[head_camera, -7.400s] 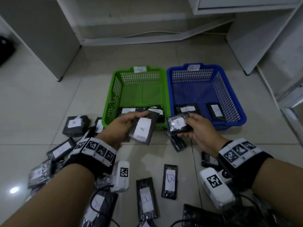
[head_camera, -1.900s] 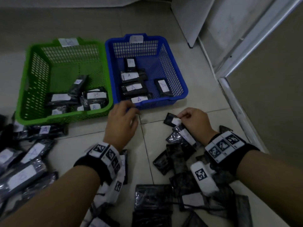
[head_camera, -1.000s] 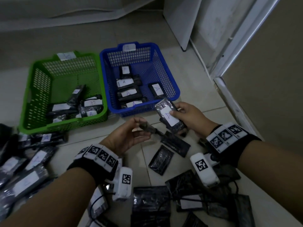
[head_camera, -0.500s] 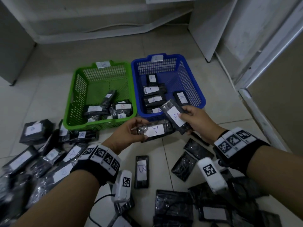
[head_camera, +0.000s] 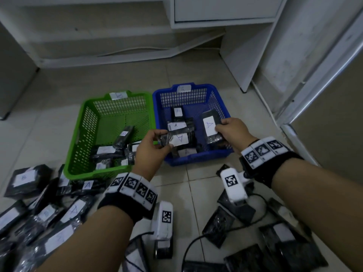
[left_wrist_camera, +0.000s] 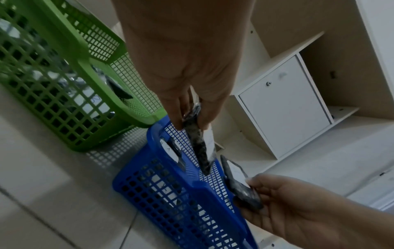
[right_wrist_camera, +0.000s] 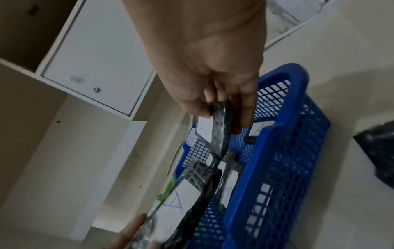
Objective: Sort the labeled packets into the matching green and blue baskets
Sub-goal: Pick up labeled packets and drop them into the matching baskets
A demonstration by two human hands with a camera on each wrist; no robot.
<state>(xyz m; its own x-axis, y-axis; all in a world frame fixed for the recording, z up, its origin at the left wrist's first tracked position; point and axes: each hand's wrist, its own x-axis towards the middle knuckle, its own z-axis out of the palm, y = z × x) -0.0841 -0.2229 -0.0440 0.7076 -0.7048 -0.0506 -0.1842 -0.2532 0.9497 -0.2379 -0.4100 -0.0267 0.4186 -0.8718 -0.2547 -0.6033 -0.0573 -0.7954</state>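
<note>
Both hands carry one packet each over the blue basket [head_camera: 198,157], presumably so that two drops can be made in one reach. Left hand [head_camera: 152,149] pinches the near end of a black packet [head_camera: 177,139] between thumb and fingers; its white label reads A and faces up, so the letter can be checked before release. Right hand [head_camera: 232,130] grips a second A packet [head_camera: 211,126] by its near edge, tilted label-up above the basket's right half. Neither packet appears to touch the basket floor yet.

Blue basket already holds several packets, and those with readable labels are marked A; a tag sits on its far rim. Green basket [head_camera: 82,134], touching it on the left, holds packets, one readable as B. Judgement: A goes to blue, B to green, and both held packets are at the correct bin.

Unsorted packets [head_camera: 49,213] lie loose on the tiled floor [head_camera: 188,193], near left and near right, some label-down. Much remains to sort.
</note>
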